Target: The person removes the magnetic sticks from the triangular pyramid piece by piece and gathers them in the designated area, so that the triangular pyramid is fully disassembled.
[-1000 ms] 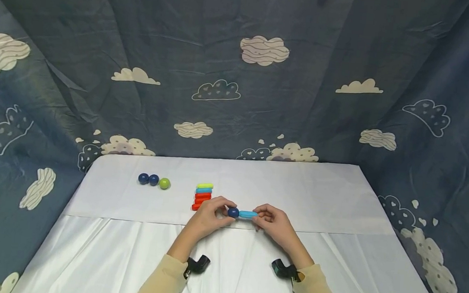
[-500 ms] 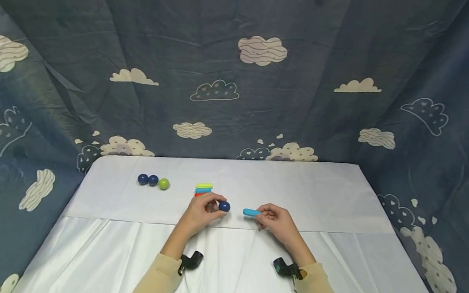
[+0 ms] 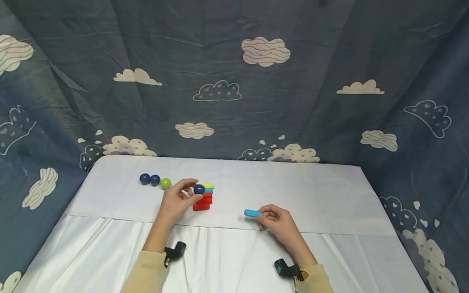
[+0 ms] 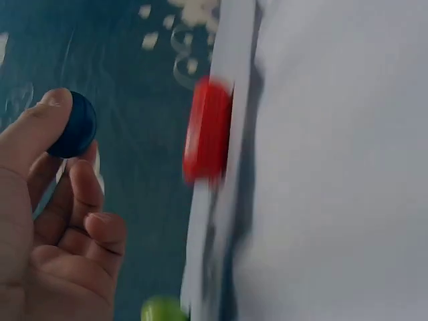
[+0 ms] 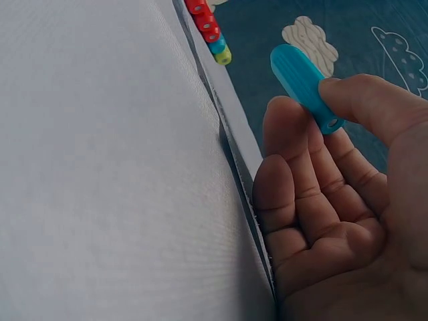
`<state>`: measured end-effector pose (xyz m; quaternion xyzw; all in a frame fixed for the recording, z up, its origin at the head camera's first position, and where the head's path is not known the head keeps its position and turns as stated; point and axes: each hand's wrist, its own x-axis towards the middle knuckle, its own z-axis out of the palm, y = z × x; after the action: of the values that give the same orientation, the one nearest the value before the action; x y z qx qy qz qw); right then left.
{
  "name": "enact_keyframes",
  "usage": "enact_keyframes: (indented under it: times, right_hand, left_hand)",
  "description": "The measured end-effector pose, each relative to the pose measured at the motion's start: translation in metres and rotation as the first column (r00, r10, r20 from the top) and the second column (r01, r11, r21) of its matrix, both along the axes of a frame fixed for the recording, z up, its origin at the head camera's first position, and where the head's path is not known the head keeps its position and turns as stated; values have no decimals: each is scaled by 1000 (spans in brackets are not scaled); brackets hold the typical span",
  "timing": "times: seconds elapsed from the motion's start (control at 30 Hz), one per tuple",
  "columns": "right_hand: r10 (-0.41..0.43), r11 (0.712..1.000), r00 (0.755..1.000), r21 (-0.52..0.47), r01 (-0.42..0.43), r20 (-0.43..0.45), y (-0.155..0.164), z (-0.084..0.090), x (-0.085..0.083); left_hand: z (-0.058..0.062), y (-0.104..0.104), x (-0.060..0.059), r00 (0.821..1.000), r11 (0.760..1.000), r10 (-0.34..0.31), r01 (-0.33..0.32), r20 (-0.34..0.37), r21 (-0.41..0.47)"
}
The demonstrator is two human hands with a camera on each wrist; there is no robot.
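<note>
My left hand (image 3: 175, 200) pinches a dark blue ball (image 3: 199, 189) between thumb and fingertips. In the head view the ball overlaps the stack of coloured rods; the left wrist view shows the same ball (image 4: 79, 126) at the thumb tip. Several red rods (image 3: 202, 202) lie beside that hand, with a blue rod (image 3: 209, 191) and a yellow-green rod (image 3: 208, 185) behind them. Farther right, my right hand (image 3: 275, 219) pinches a light blue ribbed rod (image 3: 252, 213) by one end. The right wrist view shows a small hole in the end of this rod (image 5: 301, 80).
Two dark blue balls (image 3: 149, 179) and a green ball (image 3: 165, 184) sit in a row at the back left. A white cloth covers the table (image 3: 297, 194). Behind it hangs a dark blue curtain (image 3: 289, 100) with cloud prints.
The ball has come away from the light blue rod, and my left hand has carried it left to the rod stack. My right hand has barely moved, still holding the rod.
</note>
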<state>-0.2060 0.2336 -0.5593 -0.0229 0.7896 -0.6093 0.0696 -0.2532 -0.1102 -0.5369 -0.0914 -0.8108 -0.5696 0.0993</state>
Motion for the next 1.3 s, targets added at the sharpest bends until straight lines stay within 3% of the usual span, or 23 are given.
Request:
enact_keyframes:
  times: [0.1,0.27,0.53,0.63,0.73,0.83,1.03,1.3]
  right_hand:
    - [-7,1000,1000,15,7,1,0,0,0]
    - [-14,1000,1000,19,14,-3,0,0,1]
    - [-12,1000,1000,15,12,5,-1,2,3]
    - [-12,1000,1000,13,12,4,-1,3,4]
    - [-8,1000,1000,17,8,-2,-2,4,3]
    - [-4,1000,1000,21,4,0,-2,4,2]
    - [0,1000,1000,18,0,2,-2,4,3]
    - [-8,1000,1000,22,8,1,-3,4,2]
  left_hand:
    - [2,-28,-3,987,988,157,-157,13,-14]
    - [2,-63,-4,939,938,343,-343,7,-42]
    - [-13,-89,-6,847,850,526,-523,81,-53]
    - [-15,-93,-6,816,825,564,-560,128,-72]
    - [-16,-95,-6,795,810,586,-575,155,-114]
    - [-17,-97,-6,784,800,599,-578,161,-164]
    - [-18,-96,-5,786,793,600,-561,150,-235]
    - [-18,-97,-7,791,799,593,-556,152,-228]
